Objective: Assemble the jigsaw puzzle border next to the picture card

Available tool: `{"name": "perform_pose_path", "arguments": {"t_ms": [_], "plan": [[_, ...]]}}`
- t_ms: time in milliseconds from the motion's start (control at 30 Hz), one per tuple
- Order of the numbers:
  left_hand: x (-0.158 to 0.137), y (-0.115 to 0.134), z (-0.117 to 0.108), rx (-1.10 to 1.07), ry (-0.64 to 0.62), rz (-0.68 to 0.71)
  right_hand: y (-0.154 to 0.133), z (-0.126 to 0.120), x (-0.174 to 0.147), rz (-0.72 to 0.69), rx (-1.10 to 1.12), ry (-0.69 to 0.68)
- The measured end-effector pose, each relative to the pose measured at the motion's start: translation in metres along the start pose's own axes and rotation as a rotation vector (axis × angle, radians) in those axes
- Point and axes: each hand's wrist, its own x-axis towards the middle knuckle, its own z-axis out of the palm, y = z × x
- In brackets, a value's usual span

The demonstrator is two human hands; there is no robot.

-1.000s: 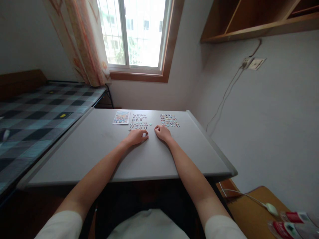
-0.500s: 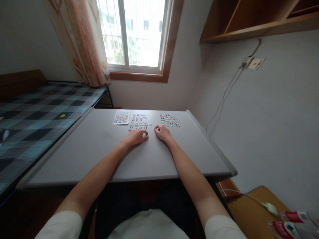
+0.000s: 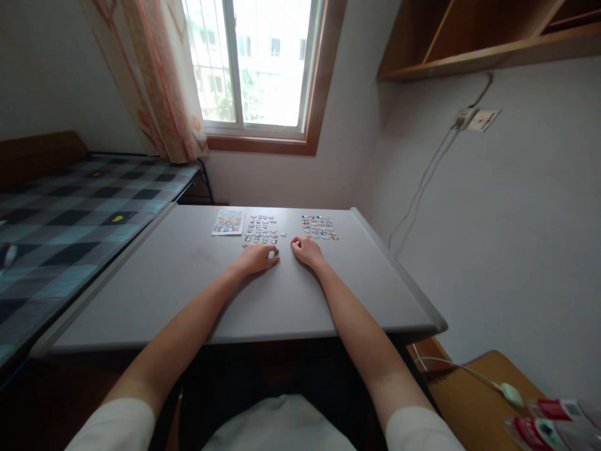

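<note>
My left hand (image 3: pixel 257 257) rests on the grey table (image 3: pixel 291 300), just in front of the left group of jigsaw puzzle pieces (image 3: pixel 261 235). Its fingers curve, and a gap shows between thumb and forefinger with nothing visible in it. To its right lies my right hand (image 3: pixel 307 250), thumb and fingers curled together at the near edge of the right group of puzzle pieces (image 3: pixel 320 227). Whether it holds a piece is hidden. One loose puzzle piece (image 3: pixel 283 235) sits between the two groups. A printed picture sheet (image 3: pixel 228 223) lies flat at the far left.
A bed with a checked cover (image 3: pixel 94 207) stands along the left side, and a window (image 3: pixel 253 62) is beyond the table. At lower right a brown stool-like surface (image 3: pixel 474 401) bears a white cable and plastic bottles (image 3: pixel 539 432). Shelves (image 3: pixel 469 37) hang at upper right.
</note>
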Motion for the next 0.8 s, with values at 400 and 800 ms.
{"name": "perform_pose_path", "arguments": {"t_ms": [400, 800], "plan": [[-0.0015, 0.0017, -0.0025, -0.011, -0.019, -0.008, -0.0006, -0.0012, -0.0008, 0.006, -0.002, -0.008], [-0.0019, 0.0000, -0.0050, -0.034, -0.041, -0.009, -0.0004, -0.0006, 0.0024, -0.009, 0.074, 0.003]]}}
